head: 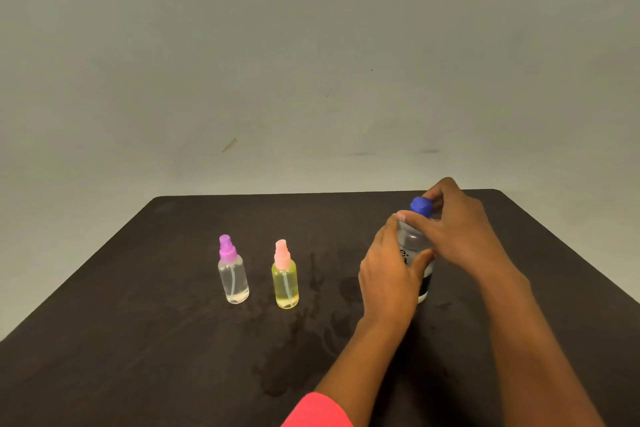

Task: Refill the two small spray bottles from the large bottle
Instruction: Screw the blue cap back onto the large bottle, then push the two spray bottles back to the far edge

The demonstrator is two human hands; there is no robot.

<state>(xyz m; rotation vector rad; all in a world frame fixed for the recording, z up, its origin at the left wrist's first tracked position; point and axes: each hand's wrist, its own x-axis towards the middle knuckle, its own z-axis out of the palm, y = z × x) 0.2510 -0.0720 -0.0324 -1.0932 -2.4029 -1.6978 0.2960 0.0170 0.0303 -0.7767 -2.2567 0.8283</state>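
Observation:
The large clear bottle (414,241) stands upright at the right of the dark table (138,340), with a blue cap (421,206) on top. My left hand (388,274) wraps around its body. My right hand (453,229) comes over from the right, its fingers closed on the blue cap. Two small spray bottles stand upright to the left, untouched: a clear one with a purple sprayer (232,271) and a yellowish one with a pink sprayer (286,276). Both sprayers sit on their bottles.
Faint wet smears (311,316) mark the table between the small bottles and my arms. The table's far edge meets a plain grey wall (311,63). A pink sleeve (317,411) shows at the bottom edge.

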